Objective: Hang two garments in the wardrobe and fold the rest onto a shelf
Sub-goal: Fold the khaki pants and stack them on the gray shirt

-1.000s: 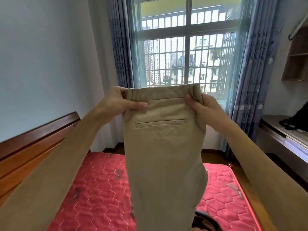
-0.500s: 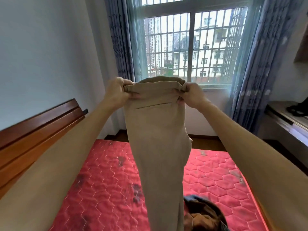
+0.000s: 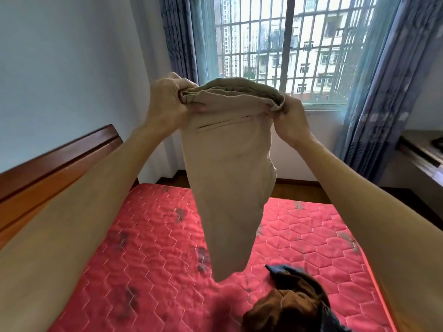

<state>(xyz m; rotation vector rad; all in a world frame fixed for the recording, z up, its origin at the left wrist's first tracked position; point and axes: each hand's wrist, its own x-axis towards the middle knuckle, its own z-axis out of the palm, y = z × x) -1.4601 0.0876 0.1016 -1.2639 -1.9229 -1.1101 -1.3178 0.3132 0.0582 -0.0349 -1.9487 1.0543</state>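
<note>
Red quilted mattress is being sat on by a brown-and-blue clothes heap near the front. Khaki trousers are being held up above it, waistband being gripped by curled left hand and right hand.

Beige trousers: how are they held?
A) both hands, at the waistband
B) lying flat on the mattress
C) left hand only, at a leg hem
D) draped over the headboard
A: the left hand and right hand each grip one end of the waistband, and the beige trousers hang below them.
</note>
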